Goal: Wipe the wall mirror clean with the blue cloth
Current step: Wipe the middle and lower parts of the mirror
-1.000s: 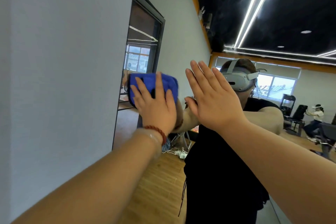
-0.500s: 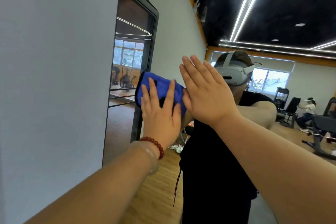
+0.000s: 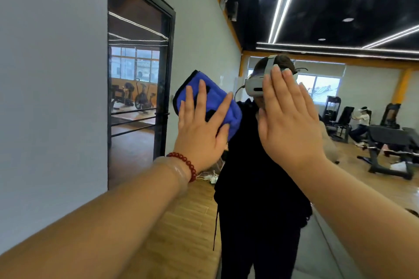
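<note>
Two hands are counted, the left hand (image 3: 201,140) and the right hand (image 3: 288,129); one blue cloth (image 3: 231,113) is seen; one mirror (image 3: 340,18); one red bracelet (image 3: 184,163); one white headset (image 3: 255,85); one seated person (image 3: 360,122) is reflected.

I see wall mirror (image 3: 283,7) as carrying surface: blue cloth (image 3: 233,118) flat against glass, left hand (image 3: 201,140) spread on cloth; right hand (image 3: 288,124) flat on glass, just right of cloth.
</note>
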### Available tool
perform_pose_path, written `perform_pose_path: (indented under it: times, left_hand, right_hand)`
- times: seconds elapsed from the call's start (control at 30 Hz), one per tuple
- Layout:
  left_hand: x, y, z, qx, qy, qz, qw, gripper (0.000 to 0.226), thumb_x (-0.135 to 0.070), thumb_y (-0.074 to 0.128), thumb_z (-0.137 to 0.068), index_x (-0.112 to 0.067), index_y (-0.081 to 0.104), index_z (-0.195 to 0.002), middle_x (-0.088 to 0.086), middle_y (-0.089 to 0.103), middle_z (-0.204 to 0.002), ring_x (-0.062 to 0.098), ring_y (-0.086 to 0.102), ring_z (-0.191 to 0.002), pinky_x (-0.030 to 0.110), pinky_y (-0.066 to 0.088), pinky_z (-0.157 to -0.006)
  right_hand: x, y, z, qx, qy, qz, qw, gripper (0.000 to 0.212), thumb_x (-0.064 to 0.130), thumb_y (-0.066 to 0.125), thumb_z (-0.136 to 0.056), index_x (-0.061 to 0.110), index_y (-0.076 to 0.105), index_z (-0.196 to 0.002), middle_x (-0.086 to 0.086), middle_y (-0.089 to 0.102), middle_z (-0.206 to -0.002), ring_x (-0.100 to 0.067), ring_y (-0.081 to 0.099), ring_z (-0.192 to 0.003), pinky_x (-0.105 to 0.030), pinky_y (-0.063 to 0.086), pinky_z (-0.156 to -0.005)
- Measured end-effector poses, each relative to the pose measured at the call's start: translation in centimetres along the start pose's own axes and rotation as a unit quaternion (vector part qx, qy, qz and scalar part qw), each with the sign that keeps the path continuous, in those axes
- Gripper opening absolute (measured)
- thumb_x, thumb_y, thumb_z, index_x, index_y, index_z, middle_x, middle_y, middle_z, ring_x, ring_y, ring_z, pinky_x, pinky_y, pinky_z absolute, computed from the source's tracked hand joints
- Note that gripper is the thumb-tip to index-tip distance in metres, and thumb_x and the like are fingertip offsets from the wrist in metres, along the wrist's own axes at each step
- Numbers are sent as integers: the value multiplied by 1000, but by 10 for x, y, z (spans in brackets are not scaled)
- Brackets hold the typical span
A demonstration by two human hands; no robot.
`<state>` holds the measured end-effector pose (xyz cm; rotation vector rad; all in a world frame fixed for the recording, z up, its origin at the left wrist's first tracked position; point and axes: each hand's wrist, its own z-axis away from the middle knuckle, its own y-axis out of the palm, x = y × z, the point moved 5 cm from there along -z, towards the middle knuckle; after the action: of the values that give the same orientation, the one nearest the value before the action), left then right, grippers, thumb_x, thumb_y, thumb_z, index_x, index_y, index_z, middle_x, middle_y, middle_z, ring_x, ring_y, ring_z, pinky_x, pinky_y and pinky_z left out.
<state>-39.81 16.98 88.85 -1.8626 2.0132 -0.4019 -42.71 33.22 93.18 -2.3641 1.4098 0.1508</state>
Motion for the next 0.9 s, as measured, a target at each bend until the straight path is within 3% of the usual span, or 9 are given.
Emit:
perform_pose_path:
  times: [0.1,0.2,0.33,0.4,0.47,0.6,0.77,0.83,0.9]
  left_hand:
    - [-14,-17,-27,-35,-75,28,996,59,-44,29,-95,-30,23,-152,15,-9,-161,36,-17,-145,45,-12,-115]
    - [-47,-10,-40,-65,-158,23,985,64,-48,31,-98,-19,19,-154,22,-4,-160,42,-11,-146,51,-10,-115]
    - [-95,18,-25,-27,-10,-62,998,66,-44,28,-98,-18,6,-155,17,-7,-161,33,-12,-147,47,-17,-115]
    - [-92,15,-26,-29,54,-67,996,62,-46,22,-98,-21,13,-154,14,-4,-161,32,-8,-147,45,-16,-116]
    - [-82,8,-35,-49,51,-51,996,56,-45,21,-99,-26,23,-153,15,3,-161,36,-4,-147,47,-10,-117]
    - [-88,11,-39,-86,-69,-49,993,57,-47,22,-98,-32,19,-153,16,1,-161,40,-5,-147,51,-8,-115]
    - [-110,24,-28,-55,120,-104,986,56,-42,29,-98,-26,26,-152,11,13,-161,35,3,-147,49,-4,-117]
    - [-101,16,-41,-80,73,-85,990,55,-42,28,-99,-28,25,-152,10,12,-161,34,3,-148,47,-5,-117]
    - [-101,13,-50,-110,-51,-52,991,56,-43,23,-99,-29,22,-153,9,8,-162,34,0,-148,47,-6,-117]
  right_hand:
    - [-11,-7,26,9,22,-6,1000,62,27,39,-98,7,22,-153,-11,19,-161,-24,13,-149,-38,3,-122]
    - [-18,-4,47,29,64,-8,997,64,31,40,-97,10,20,-155,-9,14,-162,-22,9,-150,-39,3,-122]
    - [-28,1,55,48,104,-19,993,61,39,32,-102,21,12,-156,-1,5,-163,-15,-4,-149,-41,-3,-121]
    - [-36,-1,57,45,118,-29,992,61,42,32,-101,24,13,-156,0,5,-163,-16,-5,-149,-43,-3,-121]
    - [-45,-3,60,45,147,-25,988,65,49,32,-100,27,11,-157,-1,0,-164,-19,-5,-150,-48,-3,-121]
    - [-50,4,63,64,171,-12,983,69,56,30,-99,33,-1,-156,-1,-13,-162,-21,-12,-150,-58,-6,-117]
    - [-57,2,66,58,148,-65,985,77,53,37,-95,23,2,-157,1,-13,-162,-17,-13,-149,-51,-11,-118]
    - [-61,-2,69,55,141,-87,985,83,53,42,-92,17,4,-157,-1,-8,-163,-17,-10,-150,-47,-11,-119]
    - [-65,-6,73,48,147,-78,985,85,52,45,-91,15,6,-157,-5,-5,-164,-18,-8,-150,-43,-9,-120]
